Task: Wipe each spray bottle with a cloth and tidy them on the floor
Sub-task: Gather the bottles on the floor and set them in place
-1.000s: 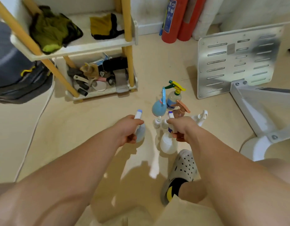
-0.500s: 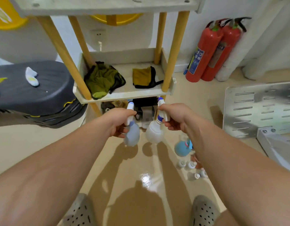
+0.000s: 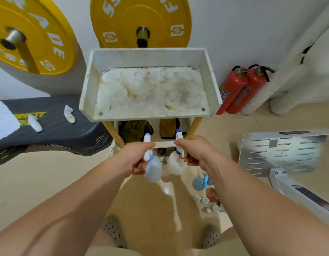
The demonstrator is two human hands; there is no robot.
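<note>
As fingers curl round each neck, left hand holds blue bottle, right hand white bottle. Easy carrying, probably.

I count two hands, left hand and right hand, gripping one bottle apiece: a bluish spray bottle and a white spray bottle. On the floor: one round blue bottle, one brown bottle, roughly four small clear bottles, blurred. Also two yellow weight plates, two fire extinguishers, two socks, two clogs.
</note>
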